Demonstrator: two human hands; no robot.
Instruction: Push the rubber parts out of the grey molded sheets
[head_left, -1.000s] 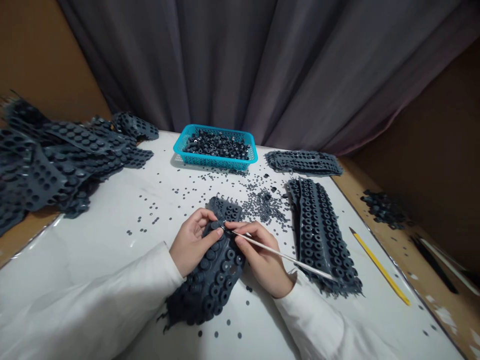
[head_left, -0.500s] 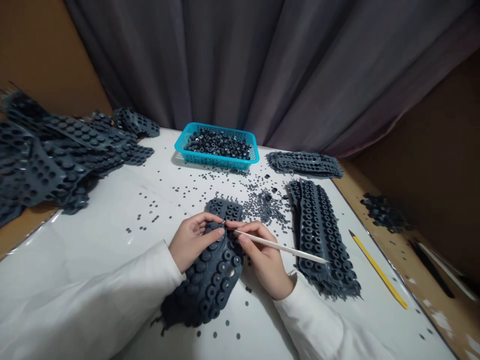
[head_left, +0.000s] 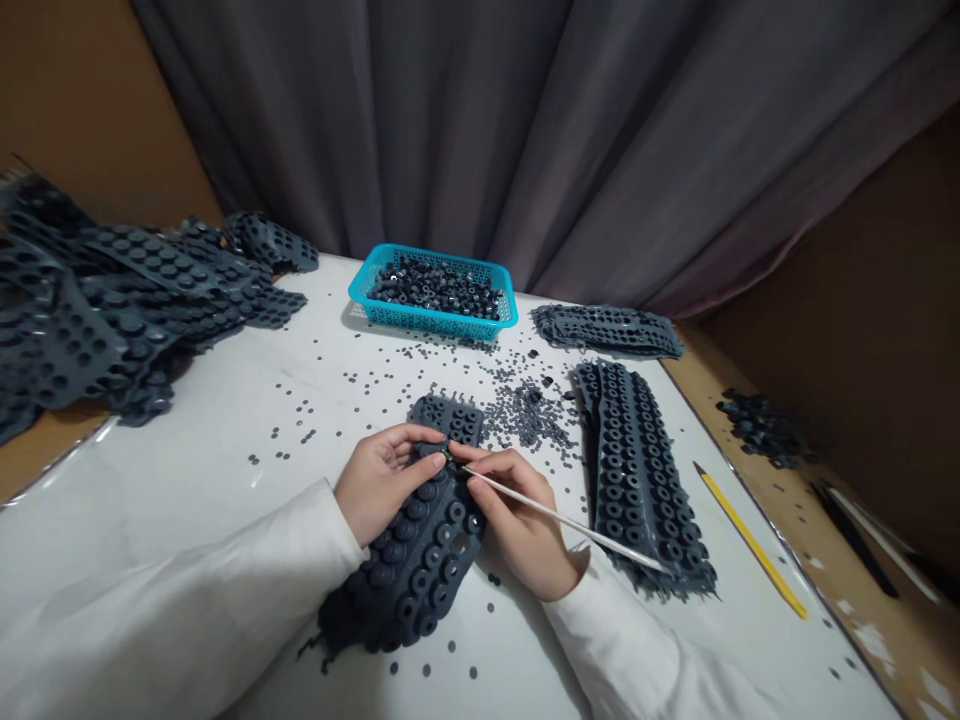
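A dark grey rubber sheet (head_left: 420,560) studded with round rings lies on the white table in front of me. My left hand (head_left: 382,480) grips its upper part, thumb and fingers pinched on one ring. My right hand (head_left: 517,515) holds a thin white stick (head_left: 570,522) like a pen, its tip touching the same ring near my left thumb. Both wrists are in white sleeves.
A turquoise basket (head_left: 433,315) of loose dark rings stands at the back. Stacks of rubber sheets (head_left: 637,470) lie on the right, a bigger heap (head_left: 112,310) on the left. Small punched discs (head_left: 525,410) litter the table. A yellow pencil (head_left: 750,540) lies at the right edge.
The stick's free end dipped a little and its tip stays on the ring. Both hands keep their place; the view shifted slightly.
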